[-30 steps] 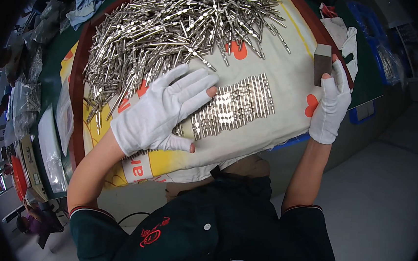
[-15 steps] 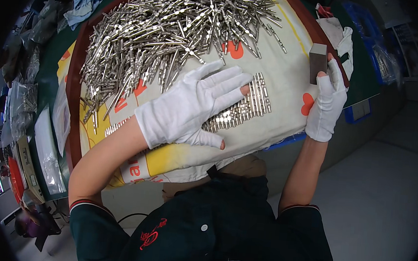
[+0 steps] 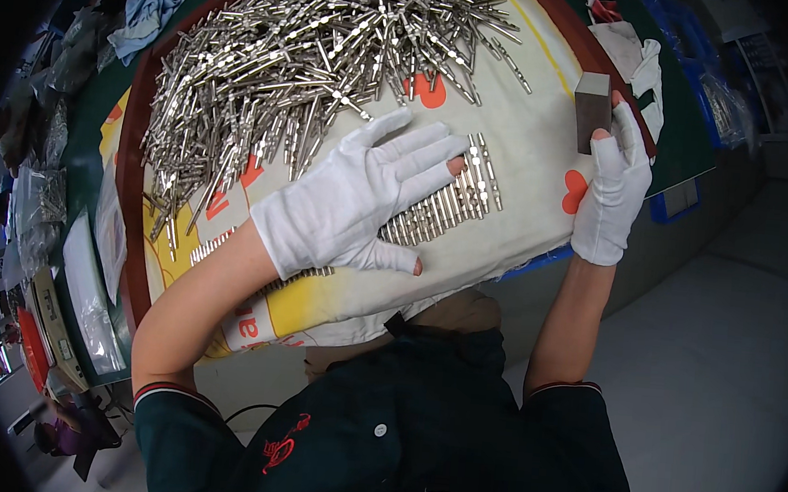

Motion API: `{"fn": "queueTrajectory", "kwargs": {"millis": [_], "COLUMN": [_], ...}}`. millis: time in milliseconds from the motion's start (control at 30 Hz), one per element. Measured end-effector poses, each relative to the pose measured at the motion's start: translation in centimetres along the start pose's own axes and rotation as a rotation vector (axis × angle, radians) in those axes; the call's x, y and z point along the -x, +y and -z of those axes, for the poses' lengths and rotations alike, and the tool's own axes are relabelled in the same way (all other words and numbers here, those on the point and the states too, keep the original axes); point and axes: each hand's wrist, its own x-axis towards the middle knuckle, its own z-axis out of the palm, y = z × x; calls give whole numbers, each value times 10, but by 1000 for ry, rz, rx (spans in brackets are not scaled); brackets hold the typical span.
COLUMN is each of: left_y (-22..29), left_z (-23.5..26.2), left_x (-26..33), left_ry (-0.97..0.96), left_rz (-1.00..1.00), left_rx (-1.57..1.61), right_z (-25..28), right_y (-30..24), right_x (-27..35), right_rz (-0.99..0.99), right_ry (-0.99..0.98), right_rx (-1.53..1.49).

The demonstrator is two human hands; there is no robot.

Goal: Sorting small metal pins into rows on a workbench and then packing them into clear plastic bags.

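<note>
Pressing left hand (image 3: 361, 197) flat on pins (image 3: 443, 208).

Under your left hand (image 3: 351, 201) lies a neat row of slim metal pins (image 3: 458, 196), silvery, laid side by side and parallel on the cream printed cloth (image 3: 532, 137); your gloved palm lies flat on the row and hides its middle, so only its two ends show, one past your fingertips and one near your wrist. Your right hand (image 3: 613, 185) grips a small dark rectangular block (image 3: 592, 109), held upright at the cloth's right edge, well apart from the row
</note>
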Motion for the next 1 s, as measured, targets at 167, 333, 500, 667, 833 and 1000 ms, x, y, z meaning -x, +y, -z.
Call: {"fn": "queueTrajectory", "kwargs": {"millis": [167,333,500,667,833,1000], "left_y": [2,4,2,3,2,3], "left_z": [1,5,4,4,2,3], "left_x": [5,9,10,11,11,11], "left_ry": [-32,-30,-67,-65,-50,-53], "left_rz": [13,42,36,36,33,35], "left_rx": [-19,-52,-44,-53,-42,-49], "right_z": [0,0,0,1,1,2], "right_y": [0,-1,0,0,1,3], "right_x": [0,1,0,0,-1,-1], "right_rz": [-22,-23,-15,-11,5,5], "right_ry": [1,-6,-6,-21,-22,-9], "right_rx": [20,-1,-26,-5,5,23]}}
